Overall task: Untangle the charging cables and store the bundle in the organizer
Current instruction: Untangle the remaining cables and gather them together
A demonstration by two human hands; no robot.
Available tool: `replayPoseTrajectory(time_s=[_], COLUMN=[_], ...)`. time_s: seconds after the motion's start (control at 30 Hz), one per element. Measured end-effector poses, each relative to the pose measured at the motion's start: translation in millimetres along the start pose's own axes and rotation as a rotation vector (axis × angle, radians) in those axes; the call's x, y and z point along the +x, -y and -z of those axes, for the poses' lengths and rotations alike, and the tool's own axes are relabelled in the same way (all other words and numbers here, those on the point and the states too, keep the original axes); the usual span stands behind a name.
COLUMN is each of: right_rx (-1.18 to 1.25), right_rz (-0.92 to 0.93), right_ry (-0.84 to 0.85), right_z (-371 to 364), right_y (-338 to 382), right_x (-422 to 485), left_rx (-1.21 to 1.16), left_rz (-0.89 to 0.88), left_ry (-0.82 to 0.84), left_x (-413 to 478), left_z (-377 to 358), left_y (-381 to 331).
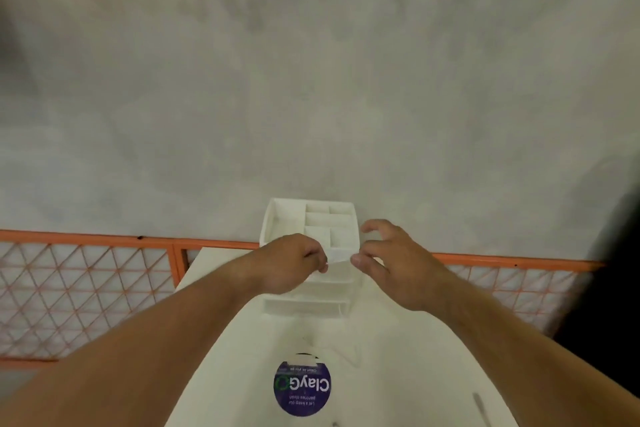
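Grip: left hand point(291, 263), right hand point(391, 263) pinch thin white cable point(339, 261) | organizer point(273, 218) white

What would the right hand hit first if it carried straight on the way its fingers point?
Most likely the white organizer, at its near corner; the right hand points up-left at it. Depth is unclear, so it might pass just above the rim.

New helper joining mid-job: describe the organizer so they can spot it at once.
Follow the white table to its far end, by the grey wall. The organizer is the white box there, just behind the left hand and right hand, which pinch a thin white cable. Alone here, its open top is split into small compartments, with drawer fronts below.
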State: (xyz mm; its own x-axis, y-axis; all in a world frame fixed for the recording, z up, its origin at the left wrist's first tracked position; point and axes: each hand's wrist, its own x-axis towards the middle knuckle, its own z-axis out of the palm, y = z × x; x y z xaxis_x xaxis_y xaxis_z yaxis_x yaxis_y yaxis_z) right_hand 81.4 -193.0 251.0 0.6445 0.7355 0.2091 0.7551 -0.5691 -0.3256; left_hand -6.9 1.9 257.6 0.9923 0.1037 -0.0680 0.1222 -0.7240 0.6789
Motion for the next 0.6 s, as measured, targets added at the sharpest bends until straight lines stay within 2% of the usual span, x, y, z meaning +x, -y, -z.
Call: replayPoseTrajectory(time_s=[0.07, 0.13, 0.27, 0.6], right_rx=[0.042, 0.105, 0.079, -0.232], right_rz=[-0.007, -0.051, -0.053, -0.087], right_ry=[0.028, 0.031, -0.039, -0.133], right_z=[4, 7, 13, 34], right_y=[14, 26, 41, 59], right_x=[2, 4, 9, 29], left_rx=[0.161, 0.174, 0.292, 0.737], left_rz=[-0.067, -0.085, -0.172, -0.194], left_ry=[-0.081, -0.153, -0.284, -0.540], left_x=[-5, -10, -16, -19], left_z=[6, 14, 27, 34], left_y=[-1, -2, -9, -21])
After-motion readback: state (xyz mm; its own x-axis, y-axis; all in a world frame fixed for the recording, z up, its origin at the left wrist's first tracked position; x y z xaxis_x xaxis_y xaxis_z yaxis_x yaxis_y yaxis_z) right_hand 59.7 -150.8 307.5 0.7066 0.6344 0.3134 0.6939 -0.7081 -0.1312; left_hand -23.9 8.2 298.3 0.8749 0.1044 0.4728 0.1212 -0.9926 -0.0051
